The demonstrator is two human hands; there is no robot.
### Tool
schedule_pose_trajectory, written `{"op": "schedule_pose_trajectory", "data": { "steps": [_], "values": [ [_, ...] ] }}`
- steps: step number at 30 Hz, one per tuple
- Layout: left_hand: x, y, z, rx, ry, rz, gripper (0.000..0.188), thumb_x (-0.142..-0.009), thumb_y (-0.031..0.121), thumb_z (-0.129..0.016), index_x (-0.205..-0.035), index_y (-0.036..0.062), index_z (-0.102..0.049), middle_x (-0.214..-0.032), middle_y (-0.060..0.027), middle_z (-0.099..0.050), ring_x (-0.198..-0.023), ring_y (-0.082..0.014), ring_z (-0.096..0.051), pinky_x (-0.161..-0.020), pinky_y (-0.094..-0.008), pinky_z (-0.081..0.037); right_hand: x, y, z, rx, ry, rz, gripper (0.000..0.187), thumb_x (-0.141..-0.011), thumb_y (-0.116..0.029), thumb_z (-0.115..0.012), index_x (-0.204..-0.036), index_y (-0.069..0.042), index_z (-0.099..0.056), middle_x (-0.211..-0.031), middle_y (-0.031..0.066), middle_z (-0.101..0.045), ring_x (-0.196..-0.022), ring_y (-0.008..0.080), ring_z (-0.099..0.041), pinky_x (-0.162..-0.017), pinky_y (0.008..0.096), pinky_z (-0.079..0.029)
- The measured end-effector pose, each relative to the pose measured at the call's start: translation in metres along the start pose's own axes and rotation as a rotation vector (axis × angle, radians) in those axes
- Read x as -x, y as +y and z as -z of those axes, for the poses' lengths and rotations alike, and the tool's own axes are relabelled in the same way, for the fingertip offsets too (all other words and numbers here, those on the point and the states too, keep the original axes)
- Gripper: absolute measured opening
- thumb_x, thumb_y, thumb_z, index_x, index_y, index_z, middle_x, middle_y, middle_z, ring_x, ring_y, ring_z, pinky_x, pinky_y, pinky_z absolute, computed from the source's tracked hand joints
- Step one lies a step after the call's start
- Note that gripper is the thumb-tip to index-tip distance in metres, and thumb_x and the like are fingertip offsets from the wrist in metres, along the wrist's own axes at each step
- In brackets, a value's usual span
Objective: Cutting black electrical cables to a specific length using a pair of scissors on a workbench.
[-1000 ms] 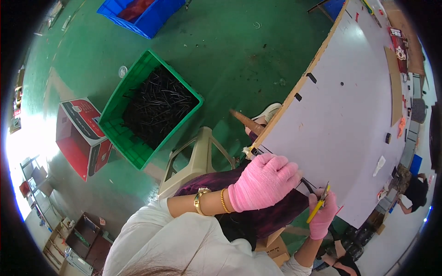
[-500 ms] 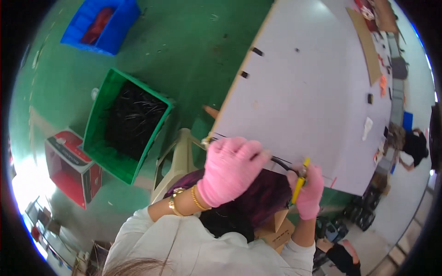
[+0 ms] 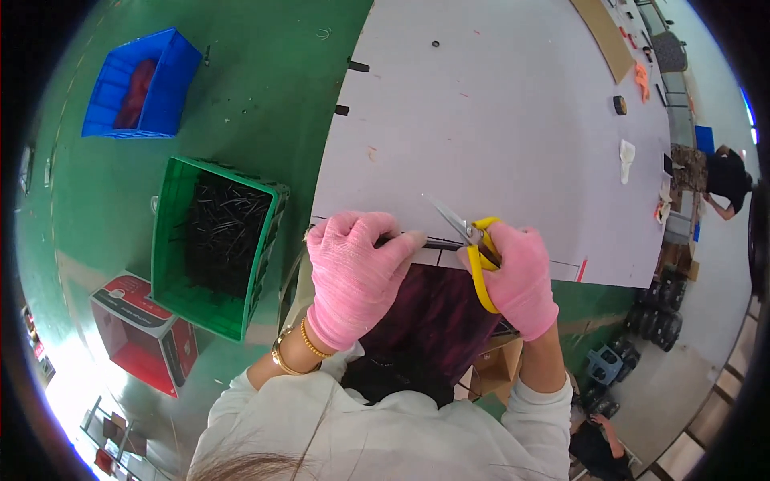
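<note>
My right hand [image 3: 517, 276], in a pink glove, is closed round yellow-handled scissors [image 3: 483, 276]. Their steel blades stick out toward the far left over the table, slightly apart. Near the table's front edge, my pink-gloved left hand [image 3: 357, 268] pinches a thin black strip [image 3: 437, 244]. The strip runs along the edge from the left fingers toward the scissors. How much of it lies under my left hand is hidden. Dark lines and a short red mark [image 3: 582, 269] are drawn on the white table [image 3: 497, 152] near its front edge.
On the floor at left stand a green crate [image 3: 164, 248] of black strips, a blue crate [image 3: 172, 88] with something red inside, and an open red-and-grey carton [image 3: 144, 345]. A tape roll [image 3: 620, 105] and a white cloth [image 3: 626, 160] lie on the table's right. Other people are farther off at right.
My view has shifted. The scissors in my right hand have swung from upright with blades hidden to blades pointing over the table. Both hands stay at the front edge.
</note>
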State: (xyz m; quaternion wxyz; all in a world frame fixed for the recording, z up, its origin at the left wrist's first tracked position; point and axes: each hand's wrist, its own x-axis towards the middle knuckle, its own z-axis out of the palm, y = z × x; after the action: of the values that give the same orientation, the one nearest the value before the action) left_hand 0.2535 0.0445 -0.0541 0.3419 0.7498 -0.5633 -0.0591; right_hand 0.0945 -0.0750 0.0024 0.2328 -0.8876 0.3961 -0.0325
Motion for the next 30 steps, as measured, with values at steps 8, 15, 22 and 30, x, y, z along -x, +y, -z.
{"op": "schedule_pose_trajectory", "data": {
  "steps": [8,15,22,30],
  "values": [
    [0.000,0.000,0.000,0.007,0.032,-0.031,0.029,-0.064,0.016,-0.076,-0.091,0.0259,-0.071,-0.090,0.0066,-0.054,-0.087,-0.0184,-0.053,-0.073,-0.0379,-0.037,-0.003,-0.006,-0.003,-0.099,0.028,-0.002,0.027,-0.071,-0.017,-0.079,-0.079,0.001,-0.060,-0.065,0.0152,-0.057,-0.057,0.0326,-0.051,-0.060,0.0379,-0.043],
    [-0.001,0.001,0.001,0.001,0.015,-0.022,0.025,-0.067,0.017,-0.076,-0.091,0.0259,-0.072,-0.090,0.0060,-0.054,-0.086,-0.0192,-0.053,-0.073,-0.0381,-0.037,-0.016,-0.010,0.010,-0.063,-0.220,-0.143,0.026,-0.074,-0.017,-0.074,-0.085,0.001,-0.060,-0.071,0.0207,-0.059,-0.065,0.0393,-0.057,-0.058,0.0400,-0.047],
    [-0.001,0.002,0.002,-0.009,0.015,-0.034,0.022,-0.069,0.017,-0.074,-0.090,0.0252,-0.072,-0.090,0.0055,-0.055,-0.087,-0.0206,-0.054,-0.074,-0.0387,-0.037,-0.024,-0.014,0.010,0.151,-0.317,-0.195,0.025,-0.076,-0.021,-0.070,-0.090,-0.001,-0.063,-0.076,0.0199,-0.063,-0.075,0.0391,-0.062,-0.065,0.0429,-0.049],
    [-0.007,0.016,-0.001,-0.042,-0.017,-0.064,0.016,-0.071,0.020,-0.074,-0.087,0.0231,-0.072,-0.089,0.0045,-0.059,-0.088,-0.0232,-0.055,-0.077,-0.0401,-0.040,-0.028,-0.014,0.011,0.185,-0.368,-0.221,0.030,-0.079,-0.030,-0.069,-0.089,-0.003,-0.065,-0.077,0.0178,-0.065,-0.076,0.0370,-0.063,-0.067,0.0420,-0.050]
  ]
}}
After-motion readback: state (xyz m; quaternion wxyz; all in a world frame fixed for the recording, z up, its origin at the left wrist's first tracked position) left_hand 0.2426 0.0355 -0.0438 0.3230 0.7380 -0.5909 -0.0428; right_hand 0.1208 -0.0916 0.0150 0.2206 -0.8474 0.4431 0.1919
